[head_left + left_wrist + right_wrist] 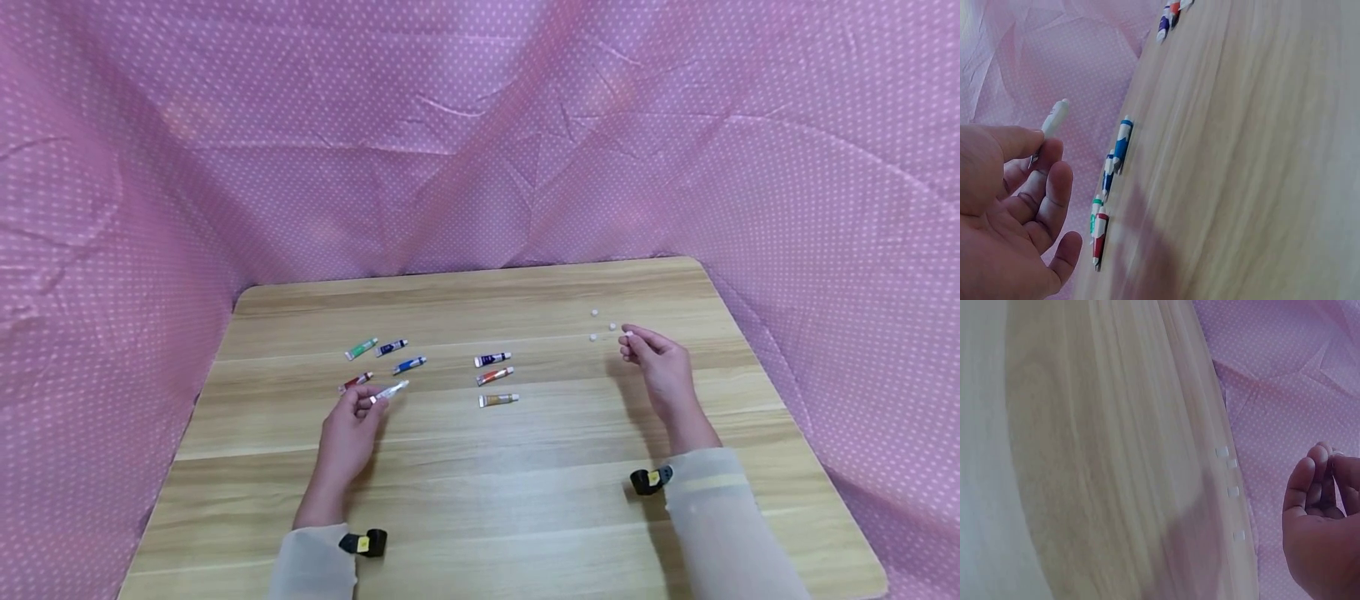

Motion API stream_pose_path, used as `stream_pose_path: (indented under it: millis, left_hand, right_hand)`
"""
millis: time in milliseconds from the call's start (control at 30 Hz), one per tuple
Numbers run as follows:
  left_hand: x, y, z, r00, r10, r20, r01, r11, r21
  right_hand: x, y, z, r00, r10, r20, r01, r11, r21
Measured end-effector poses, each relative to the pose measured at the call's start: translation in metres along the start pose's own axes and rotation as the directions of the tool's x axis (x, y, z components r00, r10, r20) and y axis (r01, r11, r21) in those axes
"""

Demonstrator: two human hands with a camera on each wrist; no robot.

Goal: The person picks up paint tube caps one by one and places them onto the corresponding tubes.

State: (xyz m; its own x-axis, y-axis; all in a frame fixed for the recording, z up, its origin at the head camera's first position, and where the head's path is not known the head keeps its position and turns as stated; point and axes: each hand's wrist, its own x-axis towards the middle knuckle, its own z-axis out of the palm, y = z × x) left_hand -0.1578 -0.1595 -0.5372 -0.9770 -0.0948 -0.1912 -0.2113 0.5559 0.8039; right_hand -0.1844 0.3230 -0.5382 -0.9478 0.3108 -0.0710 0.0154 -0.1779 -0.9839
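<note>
In the head view my left hand (348, 437) pinches a white paint tube (392, 391) between thumb and fingers above the table. The left wrist view shows this tube (1055, 119) tilted upward, its narrow tip at the top. At the right, my right hand (663, 375) pinches a small white cap (628, 334) between its fingertips, raised over the table. Several more white caps (593, 337) lie beside it. By the left hand are a red tube (356, 382), a green tube (362, 348), a dark blue tube (392, 347) and a blue tube (409, 365).
Mid-table, a purple tube (492, 359), an orange-red tube (495, 376) and an ochre tube (498, 400) lie in a column. The wood-grain table (510, 500) has rounded corners. Pink dotted cloth (480, 167) surrounds its back and sides.
</note>
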Motion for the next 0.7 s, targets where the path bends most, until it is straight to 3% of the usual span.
stream_pose_path:
  millis: [167, 700]
  left_hand:
    - [0.0003, 0.0019, 0.0055, 1.0, -0.008, 0.012, 0.008, 1.0, -0.011]
    - [0.0001, 0.0075, 0.0101, 1.0, -0.003, 0.017, 0.003, 1.0, -0.011]
  right_hand:
    - [-0.0018, -0.002, 0.0047, 1.0, 0.019, -0.012, -0.019, 1.0, -0.004]
    - [-0.0057, 0.0052, 0.0109, 1.0, -0.024, -0.009, 0.024, 1.0, 0.015]
